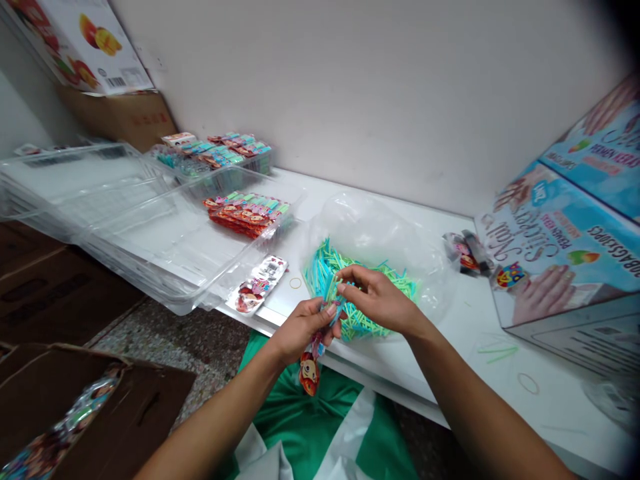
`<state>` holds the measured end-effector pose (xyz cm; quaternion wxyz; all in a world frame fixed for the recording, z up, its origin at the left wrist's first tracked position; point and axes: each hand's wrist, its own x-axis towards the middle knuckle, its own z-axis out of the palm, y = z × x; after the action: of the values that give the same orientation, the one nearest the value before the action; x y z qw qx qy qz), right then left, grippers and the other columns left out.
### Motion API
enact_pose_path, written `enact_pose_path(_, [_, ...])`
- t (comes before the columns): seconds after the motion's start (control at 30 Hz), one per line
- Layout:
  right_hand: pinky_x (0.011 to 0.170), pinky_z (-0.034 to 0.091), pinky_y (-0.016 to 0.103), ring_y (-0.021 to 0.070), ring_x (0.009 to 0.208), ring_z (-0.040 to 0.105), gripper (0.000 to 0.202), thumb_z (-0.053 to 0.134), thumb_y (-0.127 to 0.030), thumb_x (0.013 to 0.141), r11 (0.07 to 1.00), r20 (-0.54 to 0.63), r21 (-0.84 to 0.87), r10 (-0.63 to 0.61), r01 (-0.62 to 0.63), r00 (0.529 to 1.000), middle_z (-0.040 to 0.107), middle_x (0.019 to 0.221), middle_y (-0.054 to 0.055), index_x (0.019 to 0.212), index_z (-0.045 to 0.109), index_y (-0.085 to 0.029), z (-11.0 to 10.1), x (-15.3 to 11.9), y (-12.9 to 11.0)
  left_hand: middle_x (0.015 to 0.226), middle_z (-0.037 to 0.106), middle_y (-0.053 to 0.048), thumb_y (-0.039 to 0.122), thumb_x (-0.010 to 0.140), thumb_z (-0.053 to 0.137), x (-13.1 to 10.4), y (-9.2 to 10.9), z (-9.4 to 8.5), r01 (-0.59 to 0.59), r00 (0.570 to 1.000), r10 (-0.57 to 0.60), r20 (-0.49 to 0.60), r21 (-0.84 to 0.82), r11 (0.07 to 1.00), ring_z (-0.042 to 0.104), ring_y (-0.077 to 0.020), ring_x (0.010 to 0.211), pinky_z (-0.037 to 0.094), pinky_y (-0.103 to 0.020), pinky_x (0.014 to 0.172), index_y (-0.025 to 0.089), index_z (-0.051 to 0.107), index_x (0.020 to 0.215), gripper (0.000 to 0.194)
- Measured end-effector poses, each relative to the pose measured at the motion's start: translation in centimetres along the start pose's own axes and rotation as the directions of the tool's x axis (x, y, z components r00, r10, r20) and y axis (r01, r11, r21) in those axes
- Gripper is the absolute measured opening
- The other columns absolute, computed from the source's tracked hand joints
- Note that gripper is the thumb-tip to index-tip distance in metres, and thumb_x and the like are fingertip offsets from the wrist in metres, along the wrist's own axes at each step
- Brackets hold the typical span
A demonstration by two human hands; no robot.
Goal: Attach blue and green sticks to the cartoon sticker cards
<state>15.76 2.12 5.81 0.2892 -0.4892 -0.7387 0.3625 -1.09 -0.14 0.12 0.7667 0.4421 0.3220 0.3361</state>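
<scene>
Centrally, a small bundle of blue and green plastic sticks (330,288) was held between the two hands, just above the front edge of the white worktop (425,377). The bundle was gripped low by the left hand (306,328), with the thumb pressed across it, while its upper end was pinched narrowly by the thumb and fingertips of the right hand (383,300). Below the left hand, a cartoon-face packet (309,375) was seen hanging at a tilt over the green clothing (283,410); how it was joined to the bundle could not be told. Directly behind the hands, a heap of loose sticks (367,327) was contained in an open clear plastic bag (370,217). To the left, a row of red packets (245,223) was held at the far right end of a large clear plastic tray (185,303), and more packets were stacked in a clear container (260,163) behind it. A single packet (260,285) was laid just beside the tray, near a rubber band (295,283). To the right, a few green sticks (500,353) were scattered near a printed "Nail Sticker" carton (545,247), against which a dark packet (467,253) was placed.
</scene>
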Motion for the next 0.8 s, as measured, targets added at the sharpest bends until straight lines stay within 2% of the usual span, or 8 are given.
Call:
enact_pose_path(0.1, [0.061, 0.040, 0.024, 0.0122, 0.070, 0.053, 0.016, 0.047, -0.029, 0.085, 0.999, -0.007, 0.026, -0.032, 0.032, 0.999, 0.058, 0.076, 0.000, 0.087, 0.057, -0.018, 0.0, 0.0, -0.2, 0.064, 0.059, -0.001, 0.044, 0.082, 0.055, -0.2, 0.1, 0.0, 0.004, 1.000, -0.004, 0.026, 0.007, 1.000, 0.046, -0.0057, 0.046, 0.030, -0.019, 0.045, 0.012, 0.062, 0.089, 0.033])
enact_pose_path(0.27, [0.054, 0.038, 0.023, 0.0104, 0.059, 0.049, 0.013, 0.046, -0.025, 0.084, 1.000, 0.022, -0.010, 0.015, -0.014, 1.000, 0.054, 0.065, -0.002, 0.079, 0.055, -0.018, -0.4, -0.4, -0.6, 0.067, 0.060, -0.002, 0.043, 0.083, 0.054, -0.3, 0.2, -0.1, -0.013, 0.999, 0.013, 0.042, 0.001, 1.000, 0.048, -0.0061, 0.048, 0.031, -0.019, 0.045, 0.012, 0.061, 0.095, 0.034])
enact_pose_path(0.37, [0.055, 0.039, 0.023, 0.0108, 0.061, 0.051, 0.011, 0.048, -0.024, 0.084, 1.000, 0.005, -0.028, 0.010, -0.010, 1.000, 0.057, 0.069, -0.002, 0.083, 0.057, -0.018, -0.4, -0.6, -0.9, 0.067, 0.059, -0.002, 0.043, 0.083, 0.054, -0.2, 0.2, -0.1, -0.016, 0.998, 0.015, 0.067, 0.014, 1.000, 0.048, -0.0060, 0.047, 0.030, -0.018, 0.044, 0.011, 0.062, 0.096, 0.035])
enact_pose_path(0.5, [0.061, 0.044, 0.024, 0.0123, 0.068, 0.056, 0.016, 0.049, -0.027, 0.084, 0.997, 0.007, 0.070, -0.025, 0.025, 1.000, 0.060, 0.079, 0.001, 0.094, 0.058, -0.018, -0.2, -0.6, -1.3, 0.066, 0.059, -0.002, 0.045, 0.081, 0.055, -0.2, 0.1, -0.1, 0.000, 0.996, -0.002, 0.084, 0.017, 1.000, 0.048, -0.0063, 0.046, 0.030, -0.018, 0.043, 0.011, 0.061, 0.098, 0.038])
enact_pose_path(0.8, [0.057, 0.044, 0.023, 0.0098, 0.060, 0.055, 0.013, 0.049, -0.027, 0.086, 0.993, 0.051, 0.115, -0.043, 0.037, 0.998, 0.057, 0.070, -0.001, 0.083, 0.058, -0.017, -0.2, -0.5, -1.6, 0.067, 0.059, -0.003, 0.046, 0.081, 0.055, -0.3, -0.1, -0.2, 0.005, 0.996, -0.006, 0.094, 0.015, 1.000, 0.048, -0.0060, 0.046, 0.030, -0.018, 0.043, 0.011, 0.062, 0.099, 0.039])
